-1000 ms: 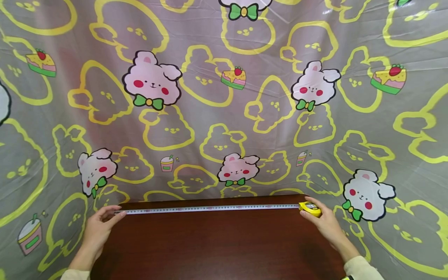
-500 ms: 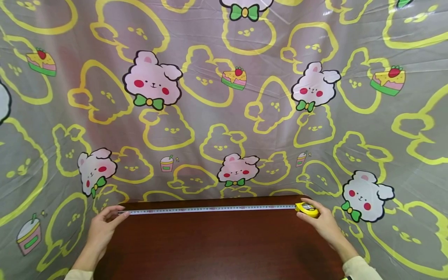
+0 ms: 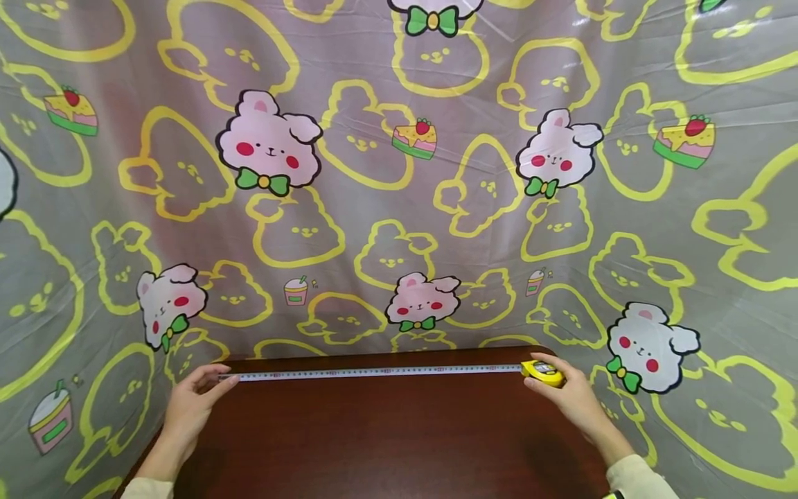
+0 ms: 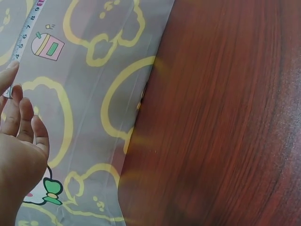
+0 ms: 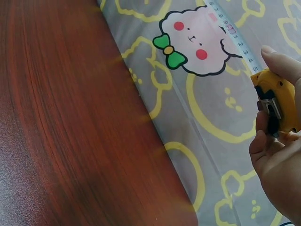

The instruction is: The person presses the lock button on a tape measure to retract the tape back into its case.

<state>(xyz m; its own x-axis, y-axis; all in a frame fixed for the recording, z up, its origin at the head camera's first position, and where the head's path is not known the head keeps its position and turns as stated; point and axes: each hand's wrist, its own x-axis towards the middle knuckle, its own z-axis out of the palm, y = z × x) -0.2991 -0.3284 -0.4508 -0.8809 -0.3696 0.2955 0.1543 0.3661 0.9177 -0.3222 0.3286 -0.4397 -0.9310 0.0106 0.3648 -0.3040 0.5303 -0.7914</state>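
A yellow tape measure (image 3: 544, 373) is gripped in my right hand (image 3: 576, 395), thumb on one side and fingers round the other. Its white blade (image 3: 374, 373) runs straight and level across the head view to my left hand (image 3: 190, 405). The left thumb and index finger pinch the blade's free end, which they partly hide. In the left wrist view the blade (image 4: 24, 37) leaves the pinch, and the other fingers (image 4: 26, 117) are loosely bent. The right wrist view shows the yellow case (image 5: 280, 101) in the palm, with the blade (image 5: 237, 40) coming out of it.
Below the blade lies a dark reddish-brown wooden table (image 3: 386, 436). A grey curtain (image 3: 374, 208) printed with rabbits, cakes and cups hangs behind and on both sides, close to the table's edges and both hands.
Both hands have drawn a little closer together, the left moving right and the right moving left. The blade's stretch between them is shorter.
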